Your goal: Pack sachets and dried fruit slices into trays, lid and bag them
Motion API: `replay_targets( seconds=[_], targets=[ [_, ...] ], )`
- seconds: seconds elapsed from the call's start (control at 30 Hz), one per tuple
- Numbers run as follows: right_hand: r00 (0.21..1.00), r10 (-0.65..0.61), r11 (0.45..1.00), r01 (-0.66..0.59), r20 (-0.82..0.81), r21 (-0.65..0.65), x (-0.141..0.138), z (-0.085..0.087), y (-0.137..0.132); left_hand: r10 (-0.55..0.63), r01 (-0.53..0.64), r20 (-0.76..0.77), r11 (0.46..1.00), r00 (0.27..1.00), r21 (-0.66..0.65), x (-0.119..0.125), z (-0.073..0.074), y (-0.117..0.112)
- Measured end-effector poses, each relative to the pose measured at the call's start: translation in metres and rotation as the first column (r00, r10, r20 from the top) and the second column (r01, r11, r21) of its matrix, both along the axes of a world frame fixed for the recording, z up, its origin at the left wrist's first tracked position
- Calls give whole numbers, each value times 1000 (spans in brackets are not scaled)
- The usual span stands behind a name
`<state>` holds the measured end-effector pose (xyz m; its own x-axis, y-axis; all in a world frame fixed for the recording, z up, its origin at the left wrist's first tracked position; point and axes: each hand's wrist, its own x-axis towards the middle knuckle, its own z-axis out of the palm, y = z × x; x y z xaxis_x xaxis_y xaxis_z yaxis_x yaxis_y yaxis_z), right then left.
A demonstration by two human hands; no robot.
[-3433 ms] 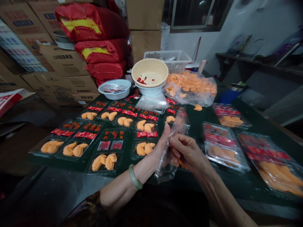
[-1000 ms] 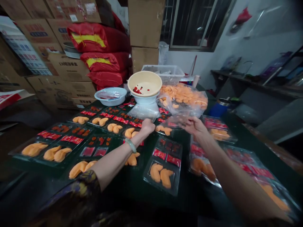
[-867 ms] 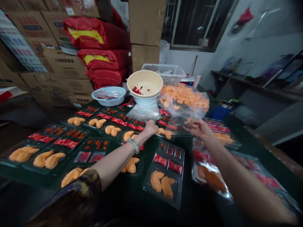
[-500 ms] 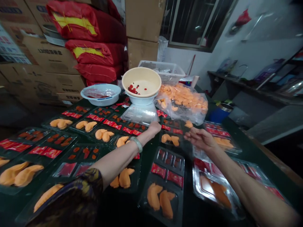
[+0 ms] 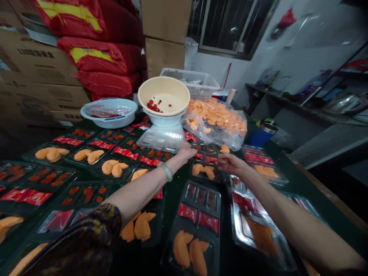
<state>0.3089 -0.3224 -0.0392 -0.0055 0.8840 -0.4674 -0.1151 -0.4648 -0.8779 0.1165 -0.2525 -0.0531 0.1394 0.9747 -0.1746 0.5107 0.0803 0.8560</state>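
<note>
Near the middle of the table is a black plastic tray (image 5: 189,176) with dark red pieces at its back, red packets (image 5: 211,158) across its middle and orange wing-shaped pieces (image 5: 202,170) in front. My left hand (image 5: 187,150), with a pale green bangle on the wrist, is closed at the tray's back left edge. At its right edge my right hand (image 5: 231,164) has its fingers bent together against the rim. My fingertips are small and partly hidden. A similar filled tray (image 5: 197,226) lies closer to me. A loose orange piece (image 5: 224,148) rests behind my right hand.
Filled trays (image 5: 115,168) stand in rows at left. Clear lids (image 5: 161,140) lie behind my left hand. Behind are a cream basin (image 5: 175,92), a blue basin (image 5: 115,120), and a bag of orange pieces (image 5: 221,119). Lidded trays (image 5: 258,230) and a blue cup (image 5: 263,134) stand right.
My right hand has moved left to the tray's right edge. My left hand has shifted slightly right against the tray. The whole view has swung a little to the right.
</note>
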Motion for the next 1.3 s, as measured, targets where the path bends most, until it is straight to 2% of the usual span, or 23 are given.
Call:
replay_targets(
  seconds=[0.13,0.3,0.47,0.6,0.73,0.83,0.97,1.1,1.2,1.3],
  targets=[
    [988,-30,991,50,153,-122,5,4,6,-22,27,-102,998,995,50,5,-5,1],
    [949,-31,974,98,313,-202,12,3,13,-70,90,-181,991,981,104,14,-7,7],
    [858,-17,965,148,513,-215,15,0,12,-131,167,-224,975,966,150,28,-7,17],
    [692,-36,983,155,721,-100,9,-2,7,-130,179,-266,969,955,169,36,-7,14],
    [460,-60,995,100,886,15,-4,-14,10,-125,191,-318,963,940,187,36,-8,12],
    [295,-64,996,78,953,42,-13,-24,20,-149,230,-363,954,920,192,33,-6,20],
    [166,-32,999,32,986,27,-22,-29,30,-180,291,-437,935,882,202,34,0,21],
    [66,-11,1000,2,998,11,-28,-24,28,-198,360,-518,903,832,233,34,13,1],
    [-3,-21,1000,-23,1000,20,-30,-14,22,-191,414,-548,853,814,318,10,33,-7],
    [-77,-78,992,-105,994,70,-38,3,15,-86,391,-593,825,801,409,-46,57,5]
  ],
)
